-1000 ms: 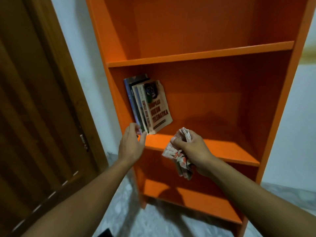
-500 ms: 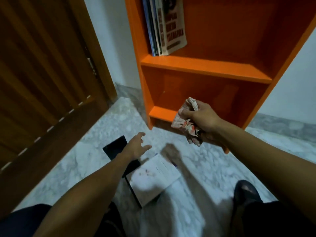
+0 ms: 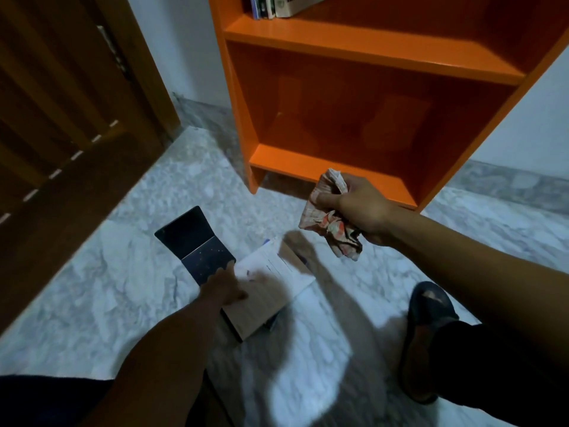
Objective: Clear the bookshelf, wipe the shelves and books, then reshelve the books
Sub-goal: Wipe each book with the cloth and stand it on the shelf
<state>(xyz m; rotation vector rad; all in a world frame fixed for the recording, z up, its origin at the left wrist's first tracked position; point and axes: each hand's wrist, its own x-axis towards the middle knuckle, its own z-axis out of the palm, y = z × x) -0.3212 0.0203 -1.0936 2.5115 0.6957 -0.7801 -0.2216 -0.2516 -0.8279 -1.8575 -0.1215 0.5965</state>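
While the wooden door [image 3: 61, 87] fills the far left, the marble floor [image 3: 92, 288] beside it carries 2 loose books still off the shelves. Furthest left is the dark book [image 3: 192, 238], lying flat with its blue cover up. Touching its right edge is the pale book [image 3: 271, 288], flat too, with a darker edge showing beneath it, so a 3rd may be hidden under there; I cannot tell. The left hand [image 3: 223, 288] reaches down to where these 2 meet, fingers resting on them. Whether it has closed on either cover is lost in blur and shadow.

Further right, the orange bookshelf [image 3: 369, 44] stands against the wall, its lowest 2 compartments bare, with a few shelved books [image 3: 271, 4] at the top edge of the view. In front of its bottom board the right hand [image 3: 360, 208] is fisted around a crumpled cloth [image 3: 329, 223], held in the air. A sandalled foot [image 3: 428, 328] is planted at the right.

Risks, as I judge them: a 1-handed lift from the overlap could drag both books, or let the pale one slide off and splay its pages. Reshelving before that cloth passes over the covers would skip the wiping. The foot sits near enough to catch a dropped book.
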